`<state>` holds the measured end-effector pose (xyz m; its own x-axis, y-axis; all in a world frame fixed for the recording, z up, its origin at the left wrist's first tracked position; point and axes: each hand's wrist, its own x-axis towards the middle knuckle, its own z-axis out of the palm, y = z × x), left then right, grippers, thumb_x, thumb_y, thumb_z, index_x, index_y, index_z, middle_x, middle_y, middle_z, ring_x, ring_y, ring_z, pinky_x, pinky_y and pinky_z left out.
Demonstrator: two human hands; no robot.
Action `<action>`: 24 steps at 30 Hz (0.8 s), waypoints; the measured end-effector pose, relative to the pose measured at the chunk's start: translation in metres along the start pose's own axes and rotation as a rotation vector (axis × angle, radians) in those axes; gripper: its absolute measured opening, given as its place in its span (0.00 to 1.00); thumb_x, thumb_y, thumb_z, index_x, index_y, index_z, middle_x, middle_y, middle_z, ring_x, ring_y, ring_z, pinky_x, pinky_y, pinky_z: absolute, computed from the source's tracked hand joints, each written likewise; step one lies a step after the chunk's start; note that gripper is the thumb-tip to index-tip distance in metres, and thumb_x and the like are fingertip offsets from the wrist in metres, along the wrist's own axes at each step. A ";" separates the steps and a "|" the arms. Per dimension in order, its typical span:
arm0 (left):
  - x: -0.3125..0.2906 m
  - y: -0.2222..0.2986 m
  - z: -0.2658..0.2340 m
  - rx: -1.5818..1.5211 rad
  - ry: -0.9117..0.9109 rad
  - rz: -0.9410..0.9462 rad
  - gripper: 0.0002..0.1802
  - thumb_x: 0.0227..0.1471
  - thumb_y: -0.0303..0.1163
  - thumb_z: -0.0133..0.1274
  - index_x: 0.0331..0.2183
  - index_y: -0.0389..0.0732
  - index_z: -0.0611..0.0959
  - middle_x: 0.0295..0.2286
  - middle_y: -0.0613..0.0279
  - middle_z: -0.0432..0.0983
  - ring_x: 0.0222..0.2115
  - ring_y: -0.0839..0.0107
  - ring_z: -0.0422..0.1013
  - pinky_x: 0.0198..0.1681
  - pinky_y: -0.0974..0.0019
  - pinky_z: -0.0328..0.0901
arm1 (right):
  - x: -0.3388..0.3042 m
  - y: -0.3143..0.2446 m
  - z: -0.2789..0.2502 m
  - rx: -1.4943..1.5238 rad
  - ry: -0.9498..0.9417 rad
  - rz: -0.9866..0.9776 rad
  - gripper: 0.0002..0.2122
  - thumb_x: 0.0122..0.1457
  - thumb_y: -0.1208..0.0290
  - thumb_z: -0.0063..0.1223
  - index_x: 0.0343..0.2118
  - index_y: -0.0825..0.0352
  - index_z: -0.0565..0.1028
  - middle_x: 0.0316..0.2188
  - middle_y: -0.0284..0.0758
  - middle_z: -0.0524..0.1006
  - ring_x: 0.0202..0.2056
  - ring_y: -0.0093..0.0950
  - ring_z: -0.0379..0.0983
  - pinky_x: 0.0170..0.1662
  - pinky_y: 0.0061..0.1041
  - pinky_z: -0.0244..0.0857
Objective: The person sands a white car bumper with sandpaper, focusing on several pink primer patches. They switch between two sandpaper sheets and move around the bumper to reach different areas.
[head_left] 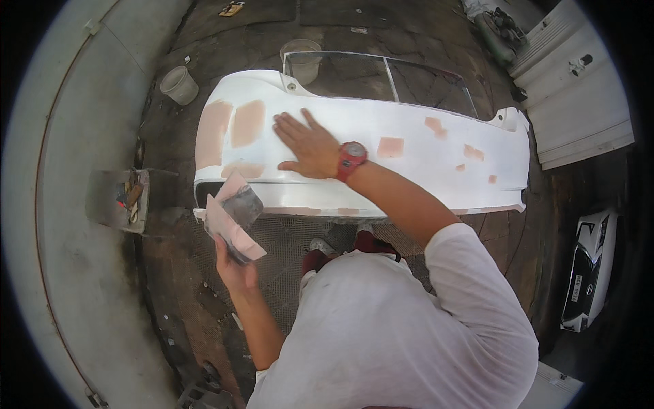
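A white car bumper [429, 163] with several pink filler patches [248, 123] lies crosswise in front of me. My right hand [306, 144] is laid flat on its left half, just right of two large patches. The fingers are spread and hold nothing. A red watch [352, 157] is on that wrist. Near the bumper's left front corner, my left hand [235, 268] grips flat, angled pink-and-grey pieces [231, 228] from below. Their exact kind cannot be made out. They overlap the bumper's edge in the view, and I cannot tell whether they touch it.
An open box [158, 178] with tools stands left of the bumper. Pale buckets [179, 85] are behind it, one seen through a clear framed part. At right lie a black-and-white car front piece [587, 269] and a white corrugated panel [579, 95]. A wall [75, 204] runs along the left.
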<state>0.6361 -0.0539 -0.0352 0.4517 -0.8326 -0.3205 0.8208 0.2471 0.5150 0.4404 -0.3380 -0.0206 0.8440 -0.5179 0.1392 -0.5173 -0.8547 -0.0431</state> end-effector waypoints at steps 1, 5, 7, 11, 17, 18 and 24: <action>-0.001 -0.001 0.000 -0.027 -0.012 -0.012 0.29 0.72 0.43 0.49 0.65 0.38 0.69 0.58 0.56 0.73 0.57 0.62 0.72 0.60 0.55 0.69 | 0.007 -0.003 0.001 0.001 -0.004 -0.025 0.42 0.69 0.37 0.40 0.73 0.70 0.55 0.76 0.43 0.53 0.77 0.37 0.45 0.77 0.52 0.35; -0.004 -0.010 0.001 -0.019 0.019 -0.027 0.30 0.72 0.43 0.49 0.66 0.37 0.68 0.58 0.56 0.72 0.58 0.61 0.71 0.61 0.54 0.68 | -0.010 0.004 -0.011 -0.022 -0.030 -0.067 0.42 0.69 0.36 0.40 0.73 0.69 0.55 0.76 0.39 0.54 0.77 0.34 0.46 0.77 0.54 0.35; 0.000 -0.018 0.004 -0.001 0.033 -0.047 0.30 0.72 0.43 0.49 0.66 0.37 0.67 0.59 0.56 0.72 0.58 0.60 0.70 0.62 0.54 0.67 | -0.044 0.013 -0.024 -0.014 -0.025 -0.006 0.42 0.69 0.36 0.40 0.73 0.69 0.56 0.76 0.39 0.54 0.77 0.35 0.46 0.77 0.54 0.34; 0.013 -0.029 0.021 -0.040 -0.068 -0.150 0.31 0.72 0.44 0.49 0.66 0.37 0.67 0.59 0.55 0.71 0.59 0.60 0.69 0.64 0.53 0.64 | -0.104 0.021 -0.055 -0.050 -0.063 0.165 0.42 0.69 0.37 0.41 0.73 0.70 0.56 0.74 0.46 0.57 0.75 0.42 0.49 0.76 0.57 0.34; 0.009 -0.090 0.134 -0.098 -0.365 -0.436 0.27 0.73 0.41 0.47 0.65 0.35 0.69 0.57 0.52 0.75 0.58 0.60 0.72 0.64 0.55 0.67 | -0.183 -0.035 -0.099 1.439 0.570 0.643 0.31 0.70 0.51 0.54 0.67 0.66 0.63 0.61 0.44 0.73 0.66 0.38 0.66 0.69 0.47 0.58; 0.008 -0.105 0.151 -0.092 -0.427 -0.504 0.28 0.73 0.41 0.47 0.65 0.35 0.68 0.58 0.52 0.75 0.58 0.61 0.72 0.65 0.55 0.66 | -0.187 -0.042 -0.089 1.784 0.688 0.670 0.28 0.71 0.55 0.55 0.66 0.66 0.64 0.59 0.42 0.74 0.64 0.36 0.68 0.66 0.43 0.62; -0.004 -0.167 0.233 0.201 -0.334 -0.569 0.29 0.72 0.41 0.50 0.65 0.38 0.66 0.58 0.56 0.73 0.58 0.64 0.72 0.62 0.57 0.68 | -0.214 0.011 -0.113 1.953 1.311 0.949 0.17 0.67 0.77 0.59 0.57 0.62 0.72 0.54 0.33 0.77 0.53 0.29 0.76 0.57 0.33 0.72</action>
<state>0.4158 -0.2071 0.0649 -0.1884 -0.9216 -0.3393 0.8033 -0.3433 0.4867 0.2382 -0.2322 0.0613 -0.2346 -0.9438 -0.2330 0.7180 -0.0066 -0.6961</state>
